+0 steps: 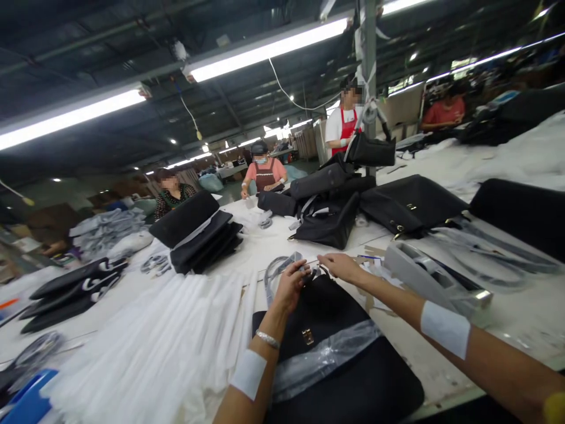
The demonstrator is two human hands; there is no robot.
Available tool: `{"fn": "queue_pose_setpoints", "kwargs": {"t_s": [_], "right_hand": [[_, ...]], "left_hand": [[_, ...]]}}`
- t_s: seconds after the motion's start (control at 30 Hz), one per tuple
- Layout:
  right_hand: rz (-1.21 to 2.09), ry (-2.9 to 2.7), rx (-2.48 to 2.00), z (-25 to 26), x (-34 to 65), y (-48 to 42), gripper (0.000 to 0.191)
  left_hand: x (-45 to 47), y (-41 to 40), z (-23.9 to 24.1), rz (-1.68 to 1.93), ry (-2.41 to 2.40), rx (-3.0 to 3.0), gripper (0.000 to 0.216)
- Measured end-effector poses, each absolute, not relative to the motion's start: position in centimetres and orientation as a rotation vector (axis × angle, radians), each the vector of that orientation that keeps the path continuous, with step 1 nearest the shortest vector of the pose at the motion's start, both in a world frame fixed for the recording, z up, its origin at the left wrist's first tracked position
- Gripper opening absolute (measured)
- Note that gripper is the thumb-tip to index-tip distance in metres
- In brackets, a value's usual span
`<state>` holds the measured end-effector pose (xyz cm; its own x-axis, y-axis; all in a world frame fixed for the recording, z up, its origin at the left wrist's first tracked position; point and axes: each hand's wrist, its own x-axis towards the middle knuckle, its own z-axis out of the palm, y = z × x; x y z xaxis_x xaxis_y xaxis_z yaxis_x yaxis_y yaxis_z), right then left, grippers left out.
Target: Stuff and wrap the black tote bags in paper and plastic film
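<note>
A black handbag [353, 377] lies in front of me on the white table, with a gold clasp [308, 336] and clear plastic film [329, 353] across its front. At the bag's top edge, my left hand [291, 287] is closed, its fingertips pinched by a grey plastic-wrapped strap [270, 277]. My right hand [339, 268] is also closed in a pinch, just right of the left. A thin pale strip [312, 261] seems to run between the fingertips of both hands. What exactly each hand grips is small and partly hidden.
White foam sheets [168, 347] pile up to my left. Stacked black bags [198, 235] and more black bags [329, 218] stand farther back. On the right are a grey plastic-wrapped piece [419, 277] and wrapped straps [489, 253]. Several people work across the table.
</note>
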<state>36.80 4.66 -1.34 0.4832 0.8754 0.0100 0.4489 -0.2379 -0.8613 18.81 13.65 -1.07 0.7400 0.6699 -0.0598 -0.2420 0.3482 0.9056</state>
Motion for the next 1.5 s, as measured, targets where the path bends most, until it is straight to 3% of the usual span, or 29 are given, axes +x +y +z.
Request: {"fn": "queue_pose_setpoints", "kwargs": {"t_s": [0.2, 0.37, 0.5, 0.63, 0.77, 0.9, 1.13, 1.33, 1.5], "right_hand": [[0.936, -1.040, -1.744, 0.0, 34.4, 5.3, 0.047], [0.998, -0.779, -1.445, 0.0, 33.7, 5.7, 0.051], [0.993, -0.558, -1.134, -0.2, 33.6, 6.3, 0.047], [0.822, -0.841, -1.197, 0.0, 32.2, 6.7, 0.051], [0.585, -1.144, -1.357, -0.4, 30.8, 7.8, 0.051], [0.673, -1.444, -1.439, -2.2, 30.0, 9.1, 0.046], [0.603, -1.731, -1.536, -6.1, 30.2, 10.7, 0.037], [0.669, -1.918, -1.523, -5.6, 30.7, 11.1, 0.024], [0.996, -2.135, -1.490, -4.8, 31.5, 12.4, 0.043]], "left_hand": [[19.0, 13.4, -0.9, 0.589, 0.402, 1.041, 0.041], [19.0, 13.2, -1.5, 0.654, 0.376, 1.058, 0.045], [19.3, 13.7, -2.8, 0.697, 0.395, 1.182, 0.058], [18.4, 14.1, -3.3, 0.665, 0.540, 1.671, 0.065], [15.8, 14.2, -3.0, 0.400, 0.696, 2.295, 0.046], [13.4, 14.3, -3.2, 0.114, 0.784, 2.568, 0.033], [10.7, 14.3, -3.6, 0.208, 0.885, 2.649, 0.031], [9.9, 13.8, -3.4, 0.456, 0.808, 2.678, 0.024], [10.3, 14.0, -4.2, 0.483, 0.832, 2.634, 0.018]]}}
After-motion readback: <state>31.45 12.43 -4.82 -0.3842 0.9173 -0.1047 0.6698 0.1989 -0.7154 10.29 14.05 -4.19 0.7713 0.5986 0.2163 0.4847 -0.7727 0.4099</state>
